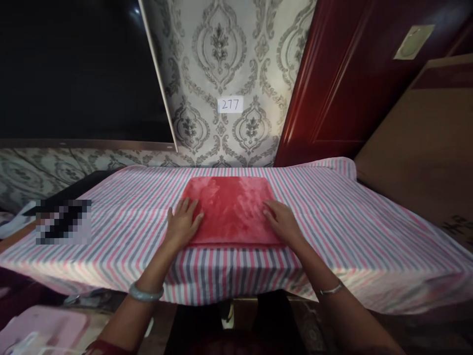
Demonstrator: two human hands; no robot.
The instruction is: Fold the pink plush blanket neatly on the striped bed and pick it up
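Observation:
A folded red plush cloth (232,209) lies flat near the front middle of a table with a striped cloth over it. Light smears mark its pile, and a layered fold runs along its front edge. My left hand (182,224) rests on the cloth's left side, fingers spread and thumb apart. On the right side, my right hand (284,219) touches the cloth with its fingers loosely bent and the thumb apart. Neither hand has a visible grip on the fabric.
The striped tablecloth (325,217) hangs over the front edge. A large cardboard box (424,148) stands at the right, beside a dark red door (332,98). At the back left is a black screen (81,74). A pixelated patch hides something at the left.

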